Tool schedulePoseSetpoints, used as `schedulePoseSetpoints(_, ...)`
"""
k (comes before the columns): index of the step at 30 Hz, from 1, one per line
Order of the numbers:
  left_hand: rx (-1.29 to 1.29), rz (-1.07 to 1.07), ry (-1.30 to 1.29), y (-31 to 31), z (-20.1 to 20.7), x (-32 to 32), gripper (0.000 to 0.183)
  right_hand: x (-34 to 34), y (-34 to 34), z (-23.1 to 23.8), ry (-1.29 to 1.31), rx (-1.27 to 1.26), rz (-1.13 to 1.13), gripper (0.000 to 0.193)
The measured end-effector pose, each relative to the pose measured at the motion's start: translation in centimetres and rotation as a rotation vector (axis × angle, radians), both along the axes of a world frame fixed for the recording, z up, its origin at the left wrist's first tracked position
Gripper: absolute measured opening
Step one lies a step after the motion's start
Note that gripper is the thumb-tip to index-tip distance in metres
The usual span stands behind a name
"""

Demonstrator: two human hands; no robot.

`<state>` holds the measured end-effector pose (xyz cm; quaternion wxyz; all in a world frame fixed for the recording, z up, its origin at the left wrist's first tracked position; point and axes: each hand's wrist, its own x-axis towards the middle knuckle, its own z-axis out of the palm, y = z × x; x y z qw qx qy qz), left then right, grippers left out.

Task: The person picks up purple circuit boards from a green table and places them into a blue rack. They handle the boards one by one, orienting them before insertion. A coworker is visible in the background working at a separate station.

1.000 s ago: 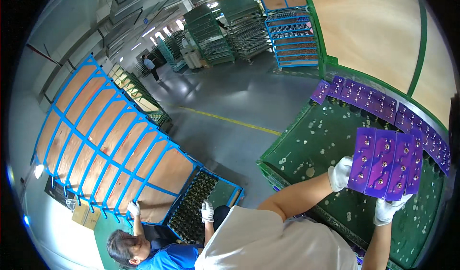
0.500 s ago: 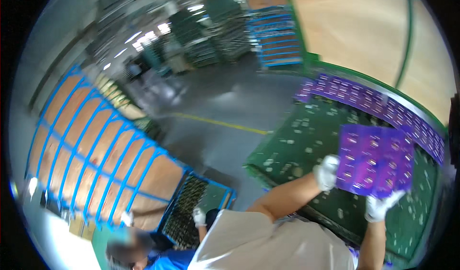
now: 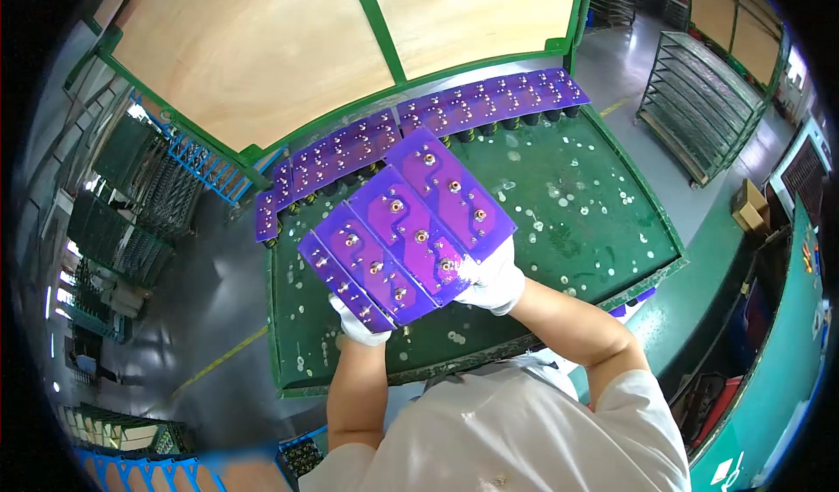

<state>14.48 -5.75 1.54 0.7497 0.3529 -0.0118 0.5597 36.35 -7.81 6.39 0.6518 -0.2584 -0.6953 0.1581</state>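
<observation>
Both my hands wear white gloves and hold a purple circuit board panel (image 3: 419,217) over a green-topped surface. The panel is split by straight lines into strips, with brass-coloured round fittings and small solder points on its face. My left hand (image 3: 360,322) grips the near left corner, its fingers mostly hidden under the board. On the near right edge, my right hand (image 3: 496,280) has its thumb side on the panel and its other fingers out of sight. Beyond it, more purple boards (image 3: 498,99) lie in a row along the far edge, dark parts showing beneath them.
The green tabletop (image 3: 559,204) is dotted with pale spots and has a raised rim. Behind it stands a green-framed wooden panel (image 3: 271,46). A wire rack cart (image 3: 699,107) is at the right, near a cardboard box (image 3: 750,208). Stacked racks (image 3: 131,169) line the left side.
My view has swung left-to-right toward the table, so the other person and most of the blue rack are out of sight. The panel stays in both hands, now over the table's middle.
</observation>
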Motion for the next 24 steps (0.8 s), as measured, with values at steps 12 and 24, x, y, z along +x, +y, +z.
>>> schedulePoseSetpoints(12,-0.021,-0.142,-0.153,-0.1,0.2,-0.8,0.062,0.0,-0.2,-1.9,-0.284,0.001,-0.176,0.060)
schedulePoseSetpoints(24,-0.156,0.176,-0.181,-8.2,2.4,-6.0,0.042,-6.3,-0.7,-2.2,-0.039,-0.435,0.524,0.089)
